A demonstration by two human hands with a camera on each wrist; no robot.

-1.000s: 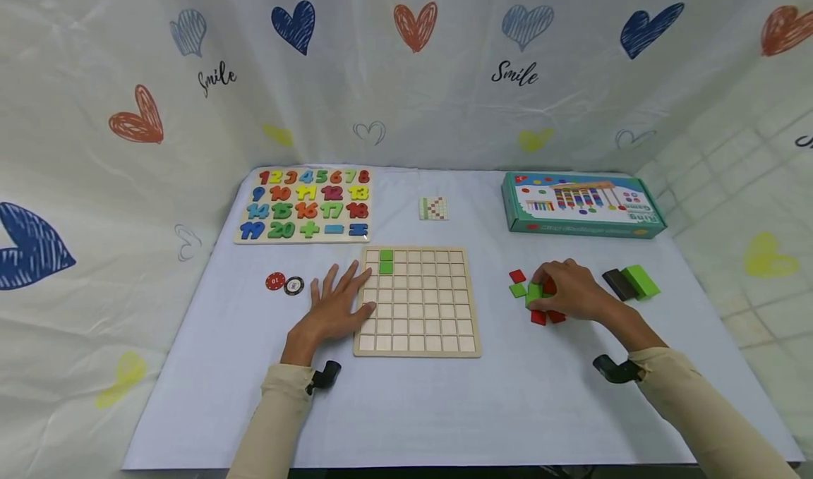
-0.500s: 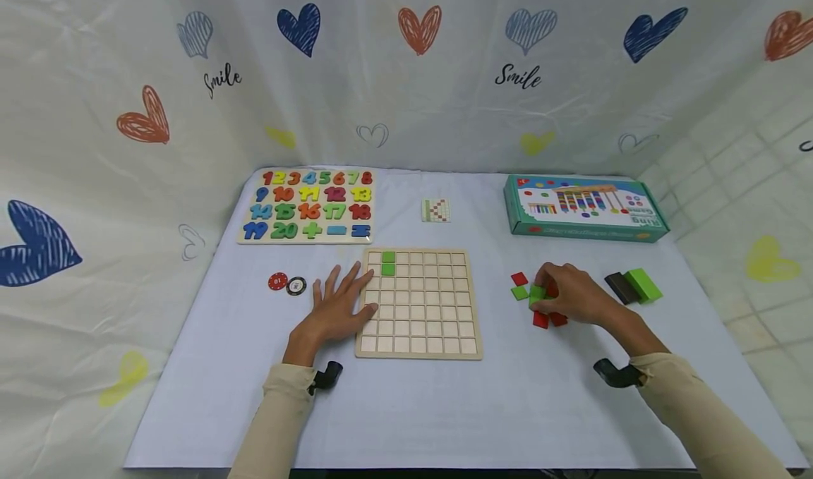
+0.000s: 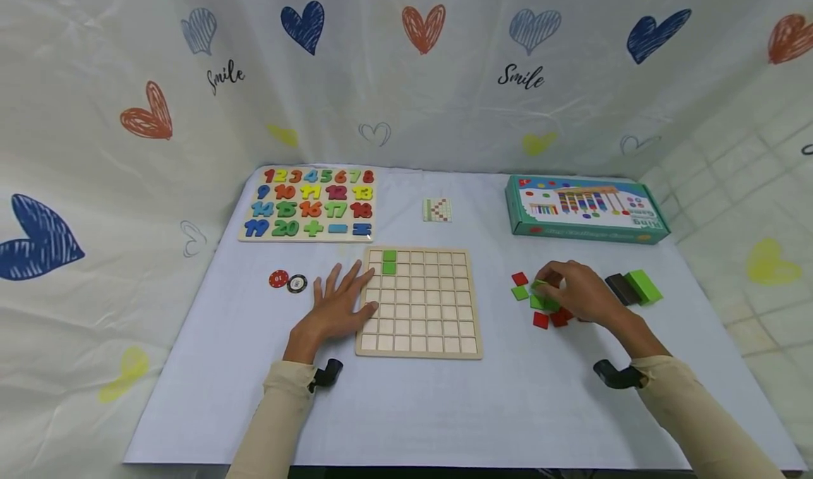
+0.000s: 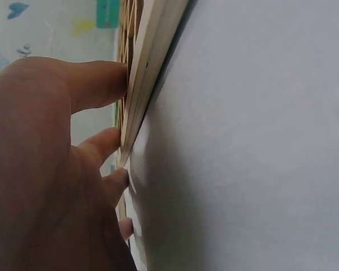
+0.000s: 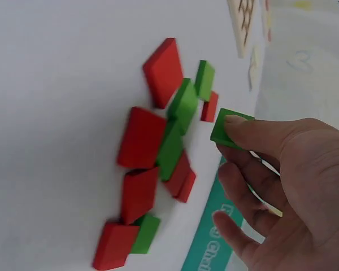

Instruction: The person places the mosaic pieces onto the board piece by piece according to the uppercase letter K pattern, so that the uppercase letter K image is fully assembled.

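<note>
A wooden grid board (image 3: 418, 310) lies mid-table, with two green square tiles (image 3: 389, 262) in its second column, top two rows. My left hand (image 3: 333, 306) rests on the board's left edge, fingers spread and fairly straight; in the left wrist view the thumb (image 4: 99, 82) touches the rim. To the right, my right hand (image 3: 574, 292) pinches a green tile (image 5: 229, 127) between thumb and fingers, lifted above the table. Below it lies a loose scatter of red tiles (image 5: 141, 138) and green tiles (image 5: 183, 104), some leaning on one another.
A number puzzle board (image 3: 308, 204) sits at the back left, a small pattern card (image 3: 437, 209) at the back middle. A teal box (image 3: 587, 209) stands back right. A black block and a green block (image 3: 643, 286) lie right of my right hand. Two round chips (image 3: 287, 281) lie left.
My right hand has raised a green tile slightly from the pile, baring more green and red tiles below. The left hand stays on the board. The head view has shifted a little.
</note>
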